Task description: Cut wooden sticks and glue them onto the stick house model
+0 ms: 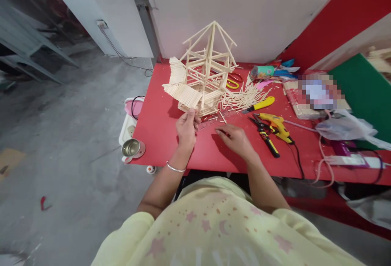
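Note:
A house-like model of thin wooden sticks (210, 60) stands on the red table, its open roof frame rising to a point. Slatted stick panels (183, 94) cover part of its left and near sides. My left hand (186, 129) is closed in a pinch at the lower near edge of the slatted panel; what lies between the fingertips is hidden. To the right, my right hand (234, 139) hovers low over or rests on the table, fingers loosely bent and slightly apart, nothing visible in them. A clear ruler (210, 123) lies between the hands. Loose sticks (244, 96) are heaped right of the model.
Right of my right hand lie a yellow glue gun (276, 125), black-and-yellow pliers (267, 137) and a yellow-handled utility knife (262, 104). Yellow-handled scissors (232, 84) sit behind the sticks. A metal mug (132, 148) stands at the table's left corner. A plastic bag (345, 129) is further right.

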`<action>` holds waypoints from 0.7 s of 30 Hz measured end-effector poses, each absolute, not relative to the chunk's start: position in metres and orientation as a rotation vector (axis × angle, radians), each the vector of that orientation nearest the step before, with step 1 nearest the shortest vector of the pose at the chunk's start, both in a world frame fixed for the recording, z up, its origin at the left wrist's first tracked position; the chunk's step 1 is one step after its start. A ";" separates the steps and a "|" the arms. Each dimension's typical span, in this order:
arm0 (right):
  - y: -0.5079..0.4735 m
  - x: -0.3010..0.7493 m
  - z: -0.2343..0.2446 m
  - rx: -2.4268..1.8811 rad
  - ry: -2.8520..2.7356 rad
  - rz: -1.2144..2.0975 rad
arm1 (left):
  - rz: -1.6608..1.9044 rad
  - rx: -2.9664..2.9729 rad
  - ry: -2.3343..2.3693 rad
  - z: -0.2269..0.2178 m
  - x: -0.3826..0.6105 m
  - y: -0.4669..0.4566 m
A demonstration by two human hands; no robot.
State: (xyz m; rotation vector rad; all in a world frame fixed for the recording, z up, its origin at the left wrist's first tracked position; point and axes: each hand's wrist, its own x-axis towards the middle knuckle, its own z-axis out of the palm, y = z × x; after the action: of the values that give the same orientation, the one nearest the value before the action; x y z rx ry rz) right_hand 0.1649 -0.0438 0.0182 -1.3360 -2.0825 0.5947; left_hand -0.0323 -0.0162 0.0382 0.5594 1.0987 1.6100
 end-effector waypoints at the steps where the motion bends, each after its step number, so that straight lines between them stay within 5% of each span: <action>1: -0.043 0.164 0.018 -1.342 -2.098 0.596 | 1.602 0.556 1.095 0.039 -0.033 -0.016; 21: -0.041 0.151 0.017 -1.383 -2.220 0.643 | 1.491 0.483 1.073 0.042 -0.039 -0.010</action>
State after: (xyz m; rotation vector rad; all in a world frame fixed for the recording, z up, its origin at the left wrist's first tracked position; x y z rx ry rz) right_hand 0.1511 -0.0413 0.0170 -1.3826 -2.2200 0.6426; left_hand -0.0389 -0.0099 0.0421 0.4827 1.0732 1.4915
